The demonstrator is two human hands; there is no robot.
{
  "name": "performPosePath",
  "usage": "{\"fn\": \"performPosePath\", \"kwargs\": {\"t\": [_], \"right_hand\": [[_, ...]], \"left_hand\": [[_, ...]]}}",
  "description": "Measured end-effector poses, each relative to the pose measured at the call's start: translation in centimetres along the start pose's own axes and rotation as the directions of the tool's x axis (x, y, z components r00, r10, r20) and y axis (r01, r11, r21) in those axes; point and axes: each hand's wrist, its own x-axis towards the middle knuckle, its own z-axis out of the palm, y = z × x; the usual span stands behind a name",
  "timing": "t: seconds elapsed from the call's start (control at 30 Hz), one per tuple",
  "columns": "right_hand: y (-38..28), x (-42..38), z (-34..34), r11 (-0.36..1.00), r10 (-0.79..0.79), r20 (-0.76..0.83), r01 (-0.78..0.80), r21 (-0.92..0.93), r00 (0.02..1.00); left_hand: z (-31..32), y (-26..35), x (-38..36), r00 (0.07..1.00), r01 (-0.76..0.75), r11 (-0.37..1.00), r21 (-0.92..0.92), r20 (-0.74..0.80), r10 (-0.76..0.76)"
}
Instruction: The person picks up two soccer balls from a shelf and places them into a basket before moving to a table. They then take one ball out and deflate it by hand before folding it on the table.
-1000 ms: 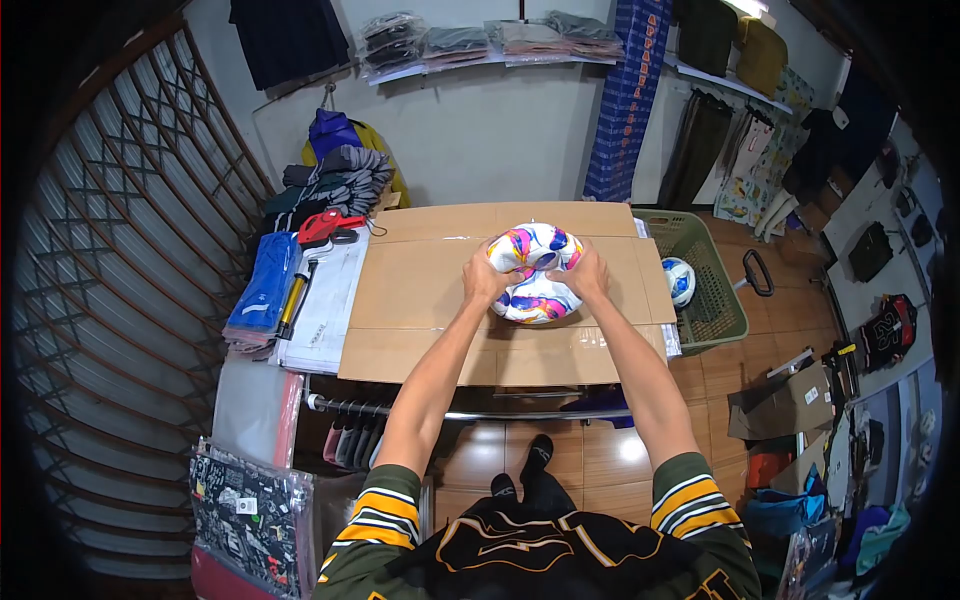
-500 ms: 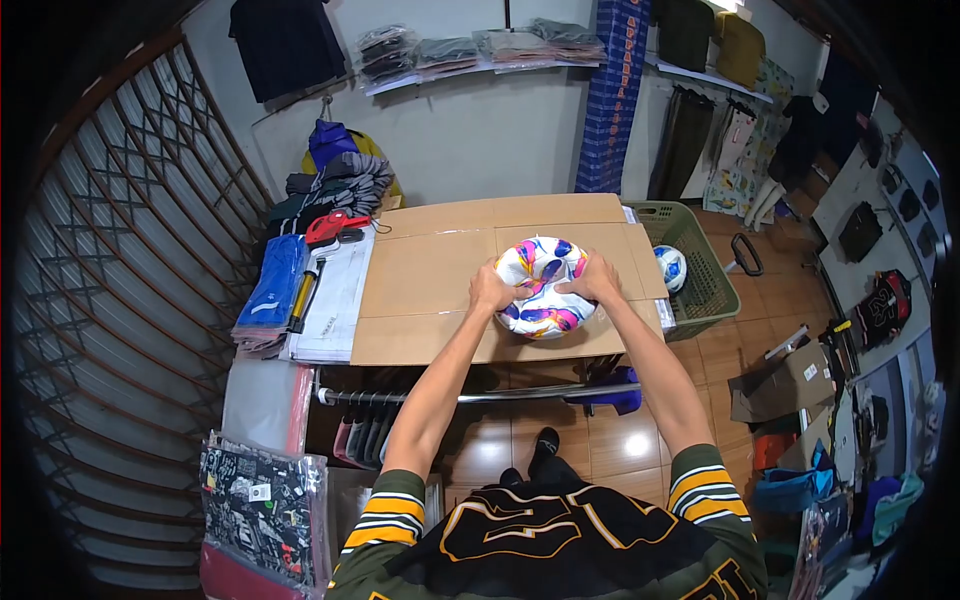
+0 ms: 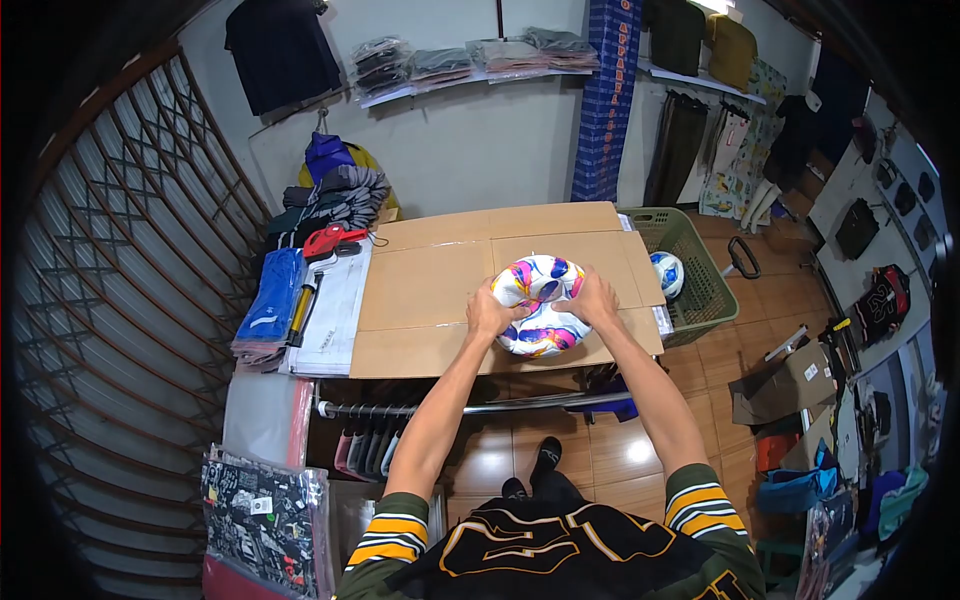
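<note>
Ball (image 3: pixel 541 320): white with pink, blue and orange patches, held between both hands at the near part of a brown cardboard sheet (image 3: pixel 430 275), right of its middle; apparently dented between the thumbs; hard to tell whether resting on the cardboard sheet or slightly lifted.
Left hand (image 3: pixel 491 310): against the ball's left side, thumb pointing inward over the upper surface; other fingers curled round the side, mostly hidden, so impossible to tell whether spread or pressed together.
Right hand (image 3: pixel 593 302): much the same hold on the opposite side, thumb inward, spacing of the hidden fingers likewise impossible to tell.
Good grip, as a judgement: level palms, equal force from both sides, thumbs flat rather than digging in with nails; a soft, dented skin likely to buckle or roll under lopsided pressure.
Near edge: close by, so probably steadier farther in on the cardboard sheet.
Basket (image 3: pixel 719 262): green, just beyond the right edge, with a second ball (image 3: pixel 667 274) inside.
Left side: yellow-and-black pump-like tool (image 3: pixel 301 314) beside a blue packaged garment (image 3: pixel 271 292), well apart from both hands.
</note>
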Motion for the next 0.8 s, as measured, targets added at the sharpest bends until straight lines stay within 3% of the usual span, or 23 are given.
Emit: {"fn": "performPosePath", "kwargs": {"t": [0.47, 0.63, 0.8], "right_hand": [[0.3, 0.1, 0.5, 1.0, 0.013, -0.034, -0.013, -0.006, 0.999], [0.1, -0.4, 0.2, 1.0, -0.011, -0.049, 0.012, 0.015, 0.999], [1.1, -0.3, 0.9, 0.993, -0.075, -0.082, 0.082, 0.084, 0.994]], "left_hand": [[-0.1, 0.6, -0.5, 0.999, -0.033, 0.999, -0.014, 0.014, 0.033], [0.8, 0.2, -2.5, 0.973, -0.188, 0.982, -0.012, -0.136, 0.185], [0.9, 1.6, -3.3, 0.976, -0.146, 0.989, 0.011, -0.16, 0.146]]}}
